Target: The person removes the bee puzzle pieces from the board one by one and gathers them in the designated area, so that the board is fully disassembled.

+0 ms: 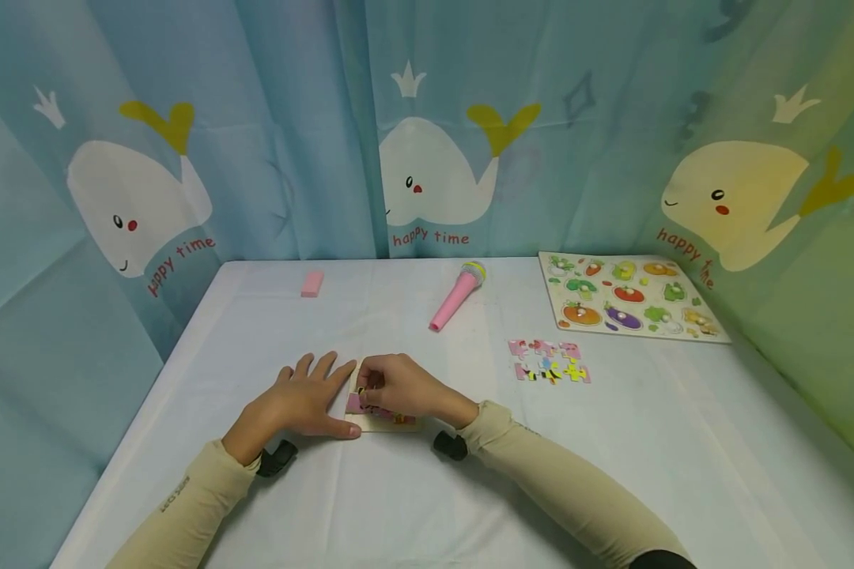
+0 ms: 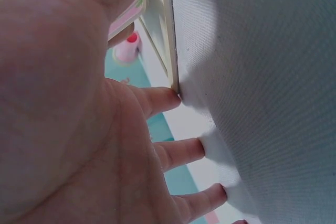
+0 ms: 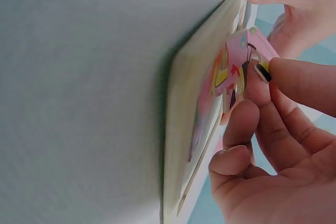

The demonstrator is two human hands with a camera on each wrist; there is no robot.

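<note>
A shallow wooden puzzle board (image 1: 379, 426) lies on the table between the two hands, with pink puzzle pieces (image 1: 403, 419) along its near side. My left hand (image 1: 302, 403) is spread out beside the board, its thumb and a finger touching the board's edge. Other fingertips (image 2: 191, 150) of that hand rest on the cloth. Over the board, my right hand (image 1: 402, 387) pinches a pink puzzle piece (image 3: 239, 51) with yellow and black markings between thumb and finger. The piece is tilted up, and fingers hide part of it.
Several loose puzzle pieces (image 1: 548, 370) lie in two rows to the right. Behind them is a vegetable peg board (image 1: 633, 332). A pink toy microphone (image 1: 454, 302) lies at the back middle, and a pink block (image 1: 312, 284) further left. Curtains (image 1: 292, 158) stand around the table.
</note>
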